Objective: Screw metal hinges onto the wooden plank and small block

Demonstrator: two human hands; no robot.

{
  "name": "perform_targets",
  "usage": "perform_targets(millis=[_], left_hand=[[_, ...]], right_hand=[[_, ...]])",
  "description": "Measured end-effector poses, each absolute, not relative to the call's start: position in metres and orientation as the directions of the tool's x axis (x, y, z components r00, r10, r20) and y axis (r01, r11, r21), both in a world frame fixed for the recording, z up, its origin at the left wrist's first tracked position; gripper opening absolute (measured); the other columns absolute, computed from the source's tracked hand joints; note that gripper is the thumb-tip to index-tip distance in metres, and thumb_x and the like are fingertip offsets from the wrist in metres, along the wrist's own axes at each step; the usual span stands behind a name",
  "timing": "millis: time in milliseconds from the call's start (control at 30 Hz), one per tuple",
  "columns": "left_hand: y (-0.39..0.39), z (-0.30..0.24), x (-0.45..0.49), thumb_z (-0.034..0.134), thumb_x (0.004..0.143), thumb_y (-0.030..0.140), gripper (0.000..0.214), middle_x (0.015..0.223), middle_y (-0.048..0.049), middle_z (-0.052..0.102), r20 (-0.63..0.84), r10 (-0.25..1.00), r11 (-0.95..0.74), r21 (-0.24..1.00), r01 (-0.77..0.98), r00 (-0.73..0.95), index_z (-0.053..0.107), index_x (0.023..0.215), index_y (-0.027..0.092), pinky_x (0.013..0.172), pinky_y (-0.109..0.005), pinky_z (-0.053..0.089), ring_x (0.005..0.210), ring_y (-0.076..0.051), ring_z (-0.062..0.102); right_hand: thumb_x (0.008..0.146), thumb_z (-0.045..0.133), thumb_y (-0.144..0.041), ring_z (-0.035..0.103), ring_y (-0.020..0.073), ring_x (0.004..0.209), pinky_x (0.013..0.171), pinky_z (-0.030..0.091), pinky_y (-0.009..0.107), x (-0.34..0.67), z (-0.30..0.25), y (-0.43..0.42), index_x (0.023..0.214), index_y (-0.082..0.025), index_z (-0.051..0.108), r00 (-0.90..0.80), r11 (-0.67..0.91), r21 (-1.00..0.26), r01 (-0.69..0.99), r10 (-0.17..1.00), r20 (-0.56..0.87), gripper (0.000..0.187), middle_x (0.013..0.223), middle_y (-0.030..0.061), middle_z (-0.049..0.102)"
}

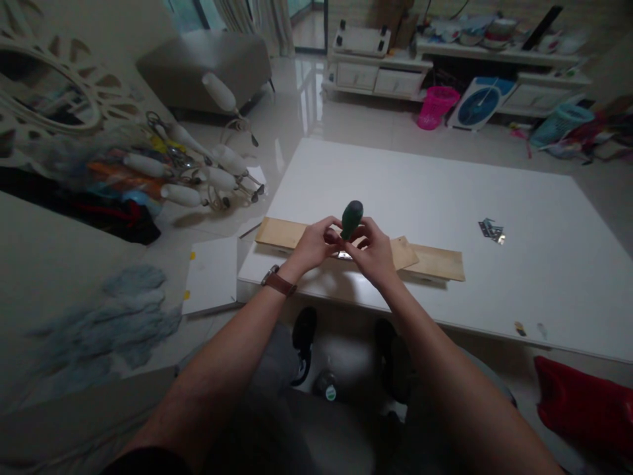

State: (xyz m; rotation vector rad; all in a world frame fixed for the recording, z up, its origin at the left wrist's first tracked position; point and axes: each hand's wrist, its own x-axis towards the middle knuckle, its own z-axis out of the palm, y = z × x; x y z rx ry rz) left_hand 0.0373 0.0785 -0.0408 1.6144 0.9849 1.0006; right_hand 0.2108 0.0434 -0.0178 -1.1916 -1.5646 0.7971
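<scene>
above wooden board (281,232): green-handled screwdriver (351,221), bulbous, dark rounded top

My rounded dark-green tool handle (352,220) has a blackish end, the flat wooden boards (440,261) are pale tan, and my smooth rectangular counter (420,191) is plain white

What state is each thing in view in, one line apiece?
Green-handled tool: handle up, between the hands; tip hidden.
Left hand: fingers bent, grip unclear.
Right hand: fingers bent, grip unclear.
Long board: lying lengthwise near the table edge.
Short board: askew over the long board.
Metal pieces: clustered.
Pink basket: upright.
</scene>
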Motion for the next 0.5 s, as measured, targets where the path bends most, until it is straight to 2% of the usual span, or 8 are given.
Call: perform_targets(millis=[167, 300, 500], left_hand=[[0.0791, -0.0394, 0.0357, 0.087, 0.081, 0.027, 0.04, 0.077, 0.0019, 0.074, 0.129, 0.918, -0.179, 0.979, 0.101, 0.376, 0.066, 0.113, 0.019, 0.069, -0.024, 0.056, 0.074, -0.015, 0.073], [0.081, -0.0407, 0.0375, 0.089, 0.078, 0.025, 0.038, 0.087, -0.0015, 0.077, 0.166, 0.908, -0.231, 0.964, 0.13, 0.384, 0.068, 0.109, 0.019, 0.072, -0.026, 0.059, 0.077, -0.015, 0.073], [0.08, -0.0386, 0.0395, 0.084, 0.079, 0.018, 0.027, 0.078, 0.0009, 0.073, 0.174, 0.922, -0.235, 0.962, 0.142, 0.345, 0.068, 0.102, 0.018, 0.069, -0.024, 0.058, 0.072, -0.013, 0.071]], right_hand=[[0.083, 0.075, -0.028, 0.071, 0.019, 0.072, 0.061, 0.052, 0.03, 0.2141, -0.0228, 0.0474, 0.114, -0.026, 0.068, -0.039, 0.265, -0.893, 0.363, 0.962, 0.27, 0.032, 0.086, 0.0014, 0.078], [0.081, 0.074, -0.024, 0.069, 0.0181, 0.069, 0.062, 0.052, 0.03, 0.2132, -0.0239, 0.0493, 0.113, -0.026, 0.067, -0.033, 0.265, -0.895, 0.359, 0.962, 0.272, 0.033, 0.083, -0.0009, 0.076], [0.079, 0.078, -0.029, 0.062, 0.0167, 0.066, 0.061, 0.048, 0.031, 0.2102, -0.0242, 0.0495, 0.092, -0.025, 0.065, 0.012, 0.266, -0.88, 0.393, 0.956, 0.294, 0.019, 0.076, -0.0016, 0.069]])
